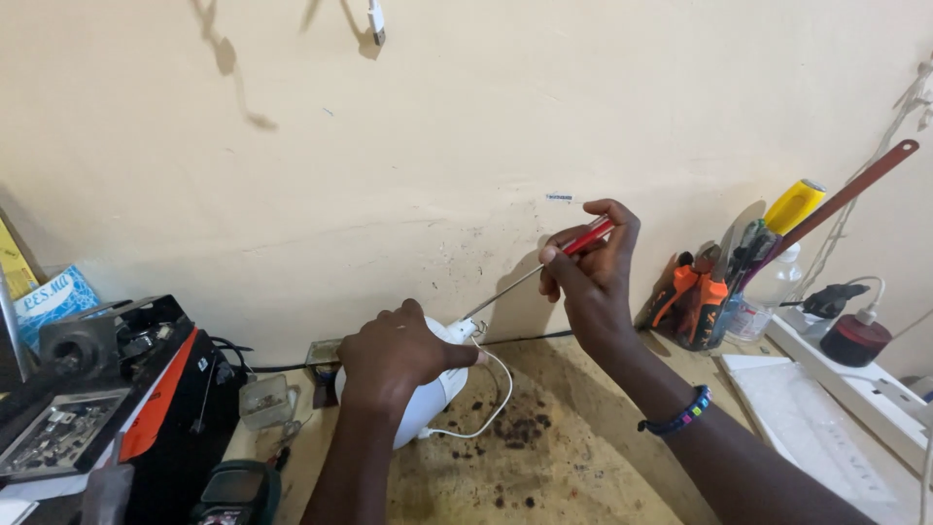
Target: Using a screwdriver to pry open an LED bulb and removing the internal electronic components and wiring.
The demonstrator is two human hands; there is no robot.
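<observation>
White rounded device (428, 403), one, gripped by left hand (394, 360) on tabletop (573, 467); right hand (593, 277) fingers clamped on one red-handled screwdriver (544, 267).

Most of the rounded white plastic device (432, 394) is hidden beneath the left hand (394, 355). The thin metal screwdriver shaft's tip (465, 319) cannot be made out where it meets the casing.

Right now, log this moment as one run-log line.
left hand: holds white device on workbench | right hand: grips red-handled screwdriver, tip at device | white wire: loose beside device
</observation>
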